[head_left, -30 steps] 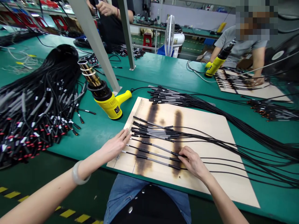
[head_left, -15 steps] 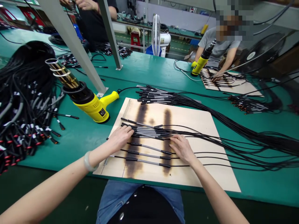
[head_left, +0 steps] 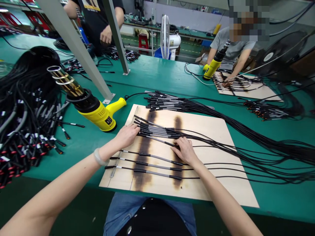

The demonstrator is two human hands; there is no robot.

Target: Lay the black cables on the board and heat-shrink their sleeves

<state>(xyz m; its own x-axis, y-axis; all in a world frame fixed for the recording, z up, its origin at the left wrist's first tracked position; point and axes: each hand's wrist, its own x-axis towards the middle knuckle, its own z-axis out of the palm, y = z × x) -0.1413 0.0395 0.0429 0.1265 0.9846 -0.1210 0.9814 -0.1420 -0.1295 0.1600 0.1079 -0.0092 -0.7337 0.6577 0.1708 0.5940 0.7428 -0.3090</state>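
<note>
A scorched light wooden board lies before me, carrying black cables with grey sleeves. My left hand pinches the tip end of one black cable, at the near side of a cable bundle. Farther along that same cable, my right hand has its fingers closed around it, thumb toward me. The cable slants slightly away from the bundle between both hands. Nearer to me, several separate sleeved cables lie side by side across two dark burn stripes.
A yellow heat gun stands nozzle-up on the green table, left of the board. Behind the board lies a thick cable bundle; a large cable pile fills the left. Metal posts rise nearby. Two people work across the table.
The bundle on the board has shifted away from me, and one cable now lies apart from its near side between my hands. My right hand has moved slightly left.
</note>
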